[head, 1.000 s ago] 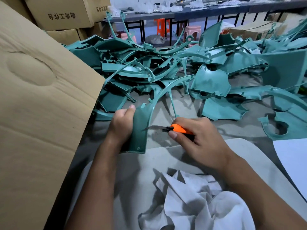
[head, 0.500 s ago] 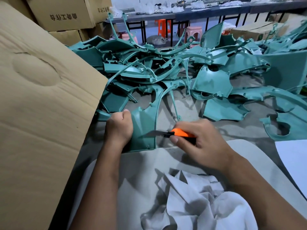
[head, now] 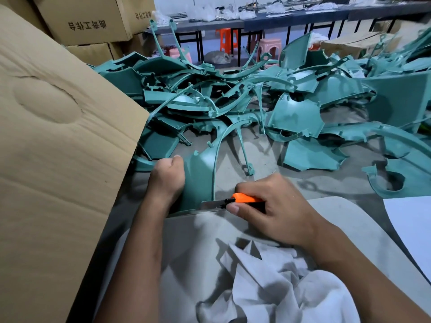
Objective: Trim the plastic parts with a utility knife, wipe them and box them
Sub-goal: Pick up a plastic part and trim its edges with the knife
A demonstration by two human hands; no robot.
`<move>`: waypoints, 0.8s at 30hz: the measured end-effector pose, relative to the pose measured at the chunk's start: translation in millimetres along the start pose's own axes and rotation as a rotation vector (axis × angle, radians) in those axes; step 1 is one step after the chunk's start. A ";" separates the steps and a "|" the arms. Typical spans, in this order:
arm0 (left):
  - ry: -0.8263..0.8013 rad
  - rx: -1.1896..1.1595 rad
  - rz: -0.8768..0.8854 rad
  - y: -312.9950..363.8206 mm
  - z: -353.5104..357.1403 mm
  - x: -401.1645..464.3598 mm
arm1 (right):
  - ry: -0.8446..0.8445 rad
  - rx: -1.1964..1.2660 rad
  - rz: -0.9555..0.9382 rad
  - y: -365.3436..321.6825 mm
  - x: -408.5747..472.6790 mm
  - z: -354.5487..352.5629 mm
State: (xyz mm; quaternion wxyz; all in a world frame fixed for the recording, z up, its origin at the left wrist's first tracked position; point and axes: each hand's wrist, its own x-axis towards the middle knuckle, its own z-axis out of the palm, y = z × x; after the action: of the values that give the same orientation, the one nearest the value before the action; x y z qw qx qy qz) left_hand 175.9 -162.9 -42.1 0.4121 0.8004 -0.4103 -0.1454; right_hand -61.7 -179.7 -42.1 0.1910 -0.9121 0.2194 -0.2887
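From the head camera, your left hand grips the near end of a teal plastic part, fingers curled round its left edge and holding it upright against the front of the grey pad on your lap. The part's thin curved arm sweeps up and away toward the pile of teal parts spread over the floor ahead.

Your right hand is closed round an orange utility knife, thumb along the near side of the handle. The blade points left and lies against the lower right edge of the held part, just above the pad.

A crumpled white cloth lies on the pad below your wrists, close to your right forearm. A large cardboard box flap fills the left side, its edge just beside your left hand. More cardboard boxes are stacked behind it, and a white sheet sits at the right edge.
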 end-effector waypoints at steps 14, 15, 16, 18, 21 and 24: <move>-0.066 -0.080 0.005 -1.8 4.4 -4.5 | 0.010 0.099 0.036 7.5 -2.0 -2.9; -0.094 -0.084 0.023 -2.8 4.0 -4.8 | 0.017 0.088 0.046 7.4 -1.4 -1.9; -0.132 -0.084 0.048 -2.7 3.8 -5.6 | 0.036 0.080 0.061 8.1 -1.3 -2.0; -0.203 -0.091 0.084 -1.4 4.2 -8.0 | 0.093 0.063 0.087 9.2 -2.3 -3.9; -0.275 -0.175 0.093 0.2 2.3 -9.4 | 0.193 0.025 0.104 10.6 -5.0 -6.9; -0.296 -0.190 0.151 2.8 -2.0 -12.8 | 0.263 -0.119 0.221 17.3 -4.9 -9.0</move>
State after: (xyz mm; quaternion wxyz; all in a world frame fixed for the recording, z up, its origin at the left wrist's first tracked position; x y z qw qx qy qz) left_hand 167.5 -152.9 -40.1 0.4309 0.6946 -0.5097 -0.2685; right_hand -75.9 -193.6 -45.6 0.1371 -0.8466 0.3578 -0.3693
